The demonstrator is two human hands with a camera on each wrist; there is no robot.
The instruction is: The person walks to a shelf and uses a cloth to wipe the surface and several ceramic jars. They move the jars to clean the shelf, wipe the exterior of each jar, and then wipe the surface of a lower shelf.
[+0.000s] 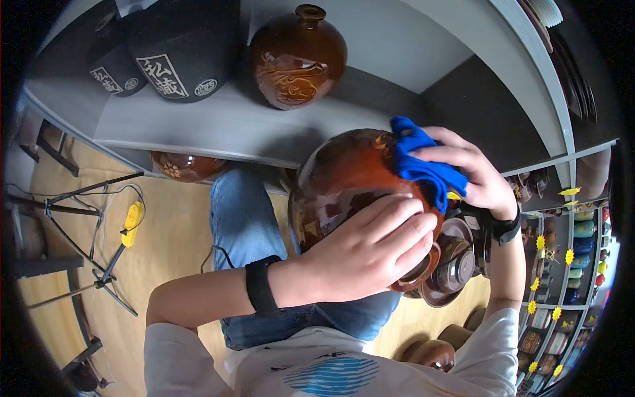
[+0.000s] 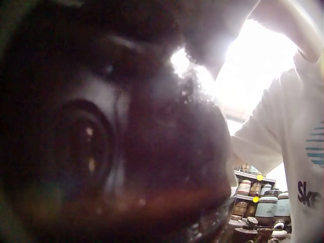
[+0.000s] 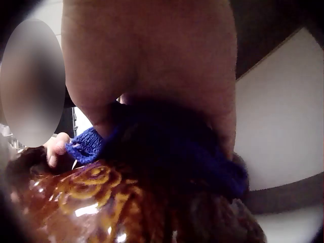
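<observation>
A large brown glazed jar (image 1: pixel 331 192) lies tilted over the person's lap, its round mouth (image 1: pixel 423 268) toward the lower right. The left hand (image 1: pixel 370 248) grips the jar by its neck, fingers bent over the shoulder. In the right hand (image 1: pixel 476 169) is a bunched blue cloth (image 1: pixel 423 159), pressed against the jar's upper right side. Raised, carved-looking relief on the jar (image 3: pixel 96 187) shows right under the cloth (image 3: pixel 88 144) in the right wrist view. Dark, blurred jar surface (image 2: pixel 152 147) fills most of the left wrist view.
On the grey shelf (image 1: pixel 218 126) ahead stand another brown jar (image 1: pixel 297 59) and black jars (image 1: pixel 185 53) with white characters. Another brown pot (image 1: pixel 188 165) sits low under the shelf. A tripod (image 1: pixel 99 271) with a yellow power strip (image 1: pixel 133 223) is at left; stacked pots (image 1: pixel 456 261) are at right.
</observation>
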